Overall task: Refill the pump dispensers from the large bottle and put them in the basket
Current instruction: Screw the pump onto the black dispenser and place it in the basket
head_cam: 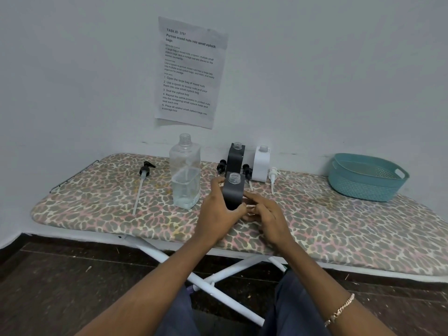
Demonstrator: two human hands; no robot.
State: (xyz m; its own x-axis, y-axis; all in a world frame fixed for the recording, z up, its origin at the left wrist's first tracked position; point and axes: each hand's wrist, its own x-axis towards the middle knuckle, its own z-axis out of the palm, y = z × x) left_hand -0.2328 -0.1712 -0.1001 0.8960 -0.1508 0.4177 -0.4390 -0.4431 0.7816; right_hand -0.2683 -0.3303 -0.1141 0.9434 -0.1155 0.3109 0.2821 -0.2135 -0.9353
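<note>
Dark grey square plastic dispenser bottle (233, 192), neck open, pump off, upright at the middle of the leopard-print ironing board (97, 202); base hidden. Left hand (218, 212) wrapped round its body; right hand (268, 214) against its lower side, grip unclear. Large clear plastic bottle (185, 175) just left, uncapped. Risk: narrow neck, so a fast pour would likely overshoot and soak the cover. Teal plastic basket (366, 180) far right.

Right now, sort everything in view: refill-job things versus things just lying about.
Job: large bottle, held black dispenser, rear black dispenser, white dispenser, long black pump, second black pump, third black pump, white pump, basket.
Lying about: nut-portioning wall sheet, bracelet.
</note>
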